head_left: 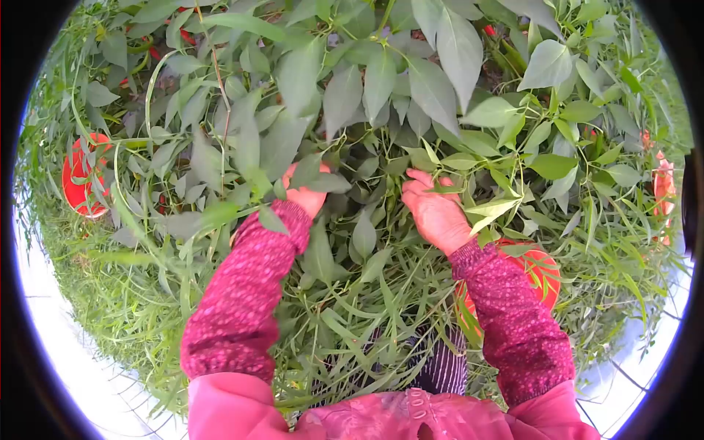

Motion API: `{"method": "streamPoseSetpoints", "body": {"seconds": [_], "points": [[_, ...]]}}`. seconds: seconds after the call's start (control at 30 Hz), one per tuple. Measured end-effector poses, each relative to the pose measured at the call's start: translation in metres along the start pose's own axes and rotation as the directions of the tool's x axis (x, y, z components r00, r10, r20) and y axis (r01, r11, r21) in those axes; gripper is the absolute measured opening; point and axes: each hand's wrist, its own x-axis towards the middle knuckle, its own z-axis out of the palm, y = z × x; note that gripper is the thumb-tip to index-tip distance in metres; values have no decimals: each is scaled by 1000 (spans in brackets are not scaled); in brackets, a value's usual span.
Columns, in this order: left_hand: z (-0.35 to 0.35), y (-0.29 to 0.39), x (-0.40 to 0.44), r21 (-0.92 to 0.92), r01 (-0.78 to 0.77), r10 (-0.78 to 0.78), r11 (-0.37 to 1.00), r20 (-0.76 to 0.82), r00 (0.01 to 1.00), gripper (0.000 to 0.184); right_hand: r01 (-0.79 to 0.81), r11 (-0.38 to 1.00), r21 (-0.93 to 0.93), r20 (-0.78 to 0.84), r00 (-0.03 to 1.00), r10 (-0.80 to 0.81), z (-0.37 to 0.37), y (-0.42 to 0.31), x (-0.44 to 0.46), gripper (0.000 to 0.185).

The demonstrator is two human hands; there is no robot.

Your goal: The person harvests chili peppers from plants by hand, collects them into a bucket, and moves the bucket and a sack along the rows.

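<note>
Both my hands reach into a dense pepper plant [378, 84] with broad green leaves. My left hand [306, 194] is among the leaves left of the middle; leaves cover most of its fingers, so its grip is hidden. To the right, my right hand [438, 209] is held palm inward with its fingers stretched toward the stems, and I see nothing held in it. Some leaves lie over its fingertips. Small red peppers [187, 34] show through the foliage at the upper left, and another red pepper [489, 30] at the top right.
Just behind my right forearm stands a red bucket [541, 275], partly hidden by grass. Another red container [82, 180] sits in the greenery at far left. A crumpled red item [664, 187] is at far right. Long grass [352, 315] grows around my striped trouser legs [444, 363].
</note>
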Motion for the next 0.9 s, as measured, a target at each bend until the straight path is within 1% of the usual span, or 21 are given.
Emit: {"method": "streamPoseSetpoints", "body": {"seconds": [0.03,0.07,0.1,0.13,0.17,0.23,0.3,0.33,0.37,0.47,0.53,0.57,0.6,0.7,0.77,0.83,0.87,0.9], "points": [[10,2,14,-157,34,-34,987,5,999,36,-1,1000,-4,2,1000,1,-1,-1,0,24],[18,4,26,-324,68,-66,944,18,998,35,2,998,-62,5,1000,-2,-1,-2,1,25],[24,3,37,-502,107,-94,858,53,994,35,8,993,-118,6,1000,-7,-2,-3,3,25],[30,2,46,-662,152,-121,734,93,988,34,11,993,-118,7,1000,-10,3,0,4,25],[36,2,53,-775,188,-140,604,129,982,33,26,989,-145,0,1000,-27,12,4,5,26],[45,-2,63,-901,233,-183,366,176,967,32,36,984,-177,-10,999,-38,23,11,6,27],[49,-12,69,-966,228,-224,120,198,954,32,25,985,-170,-39,999,-32,29,12,4,28],[52,-17,69,-977,212,-246,6,204,948,31,22,986,-166,-49,998,-31,29,12,3,28],[56,-21,69,-976,192,-268,-98,212,940,31,10,993,-119,-47,999,-16,29,11,4,27],[70,-28,64,-936,127,-316,-328,235,919,30,-23,999,-46,-41,999,21,29,13,5,26],[80,-31,58,-893,80,-349,-443,254,902,29,-61,998,21,-52,997,62,21,6,5,24],[83,-33,55,-874,53,-370,-482,258,893,29,-80,995,58,-66,994,84,0,-5,3,23],[87,-34,51,-850,35,-382,-526,273,883,28,-67,989,132,-85,993,79,-10,-10,3,24],[98,-32,45,-778,-19,-404,-628,306,862,28,-74,990,117,-64,995,82,-19,-14,4,24],[102,-19,37,-650,-11,-354,-760,399,846,27,-69,991,114,-46,996,75,-18,-9,1,25],[96,-11,27,-499,-13,-284,-866,472,835,27,-95,990,103,6,995,95,-19,-8,1,23],[85,-3,17,-501,-27,-293,-865,460,838,27,-119,988,100,12,993,118,-19,-10,3,23],[76,6,7,-995,36,-408,-97,73,910,25,-107,989,99,5,994,107,-20,-11,5,23]]}}
